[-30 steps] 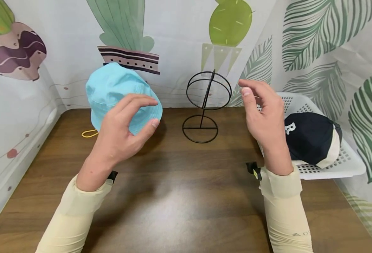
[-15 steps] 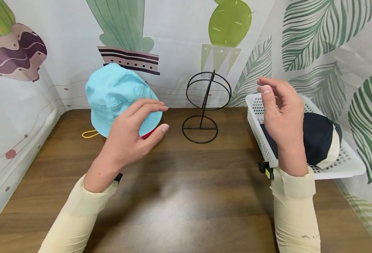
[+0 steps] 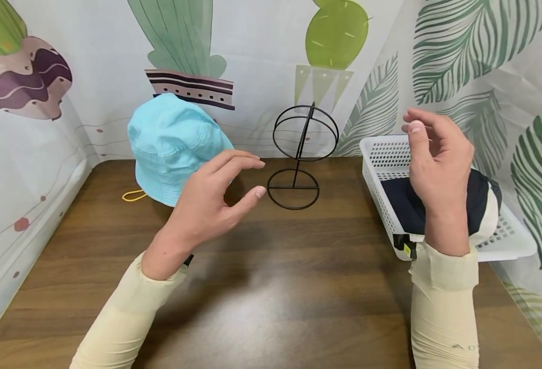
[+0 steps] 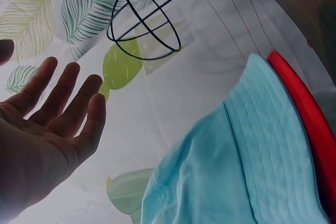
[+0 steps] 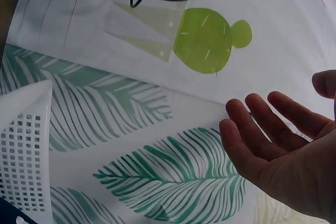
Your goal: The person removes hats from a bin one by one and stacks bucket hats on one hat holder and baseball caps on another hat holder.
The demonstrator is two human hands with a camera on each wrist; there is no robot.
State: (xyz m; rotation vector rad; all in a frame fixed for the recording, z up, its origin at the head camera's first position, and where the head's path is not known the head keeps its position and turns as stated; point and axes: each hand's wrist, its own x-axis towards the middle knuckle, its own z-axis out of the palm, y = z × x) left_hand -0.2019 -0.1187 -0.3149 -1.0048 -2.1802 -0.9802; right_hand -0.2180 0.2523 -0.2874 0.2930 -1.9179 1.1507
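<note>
My left hand [image 3: 213, 200] hovers over the table in front of a light blue bucket hat [image 3: 167, 148], fingers loosely bent and holding nothing. In the left wrist view the hat [image 4: 247, 156] stands apart from that hand, and a red piece [image 4: 310, 129] shows under its brim. Over a white basket [image 3: 381, 200] my right hand [image 3: 441, 159] hangs with relaxed fingers and nothing in its grasp. Below it in the basket lies a black cap [image 3: 400, 202] with a cream part, partly hidden by the hand and wrist. Between the hands stands a black wire hat stand [image 3: 296, 187].
The brown wooden table [image 3: 275, 287] runs up to a patterned cloth backdrop [image 3: 262, 51] at the back and sides. A yellow cord loop [image 3: 133, 195] lies beside the blue hat.
Both hands have moved to the right: the left away from the blue hat toward the wire stand, the right from beside the stand to above the basket. The hats and stand stay put.
</note>
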